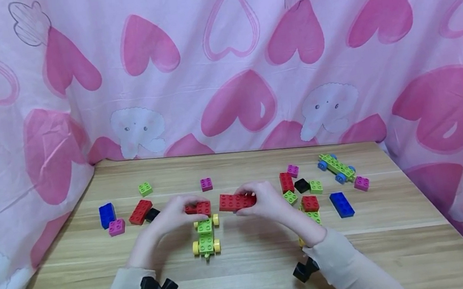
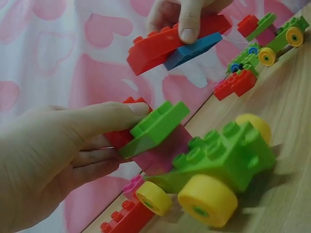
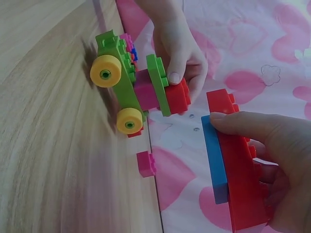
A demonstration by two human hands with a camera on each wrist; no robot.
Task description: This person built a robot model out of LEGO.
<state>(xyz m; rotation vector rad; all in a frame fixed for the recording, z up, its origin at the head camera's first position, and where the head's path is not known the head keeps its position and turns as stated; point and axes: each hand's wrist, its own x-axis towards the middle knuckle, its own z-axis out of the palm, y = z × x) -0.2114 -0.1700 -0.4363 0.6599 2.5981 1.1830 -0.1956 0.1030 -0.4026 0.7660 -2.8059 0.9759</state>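
Observation:
A green toy car base (image 1: 206, 242) with yellow wheels stands on the table. Stacked on its far end are a magenta brick (image 3: 146, 90), a green brick (image 3: 158, 85) and a red brick (image 3: 178, 98). My left hand (image 1: 175, 215) pinches that red brick, the thumb lying over its top beside the green brick. Just to the right and raised above the table, my right hand (image 1: 265, 202) grips a long red brick (image 1: 231, 202) by its right end. A blue brick (image 3: 214, 160) is attached under the long red one, hidden in the head view. A gap separates the two red bricks.
Right of the hands, a second car (image 1: 313, 218) with a red brick on top is partly hidden by the right forearm. Behind it lie several loose bricks and a green car base (image 1: 336, 168) with blue wheels. More bricks, including a blue one (image 1: 107, 216), lie at the left.

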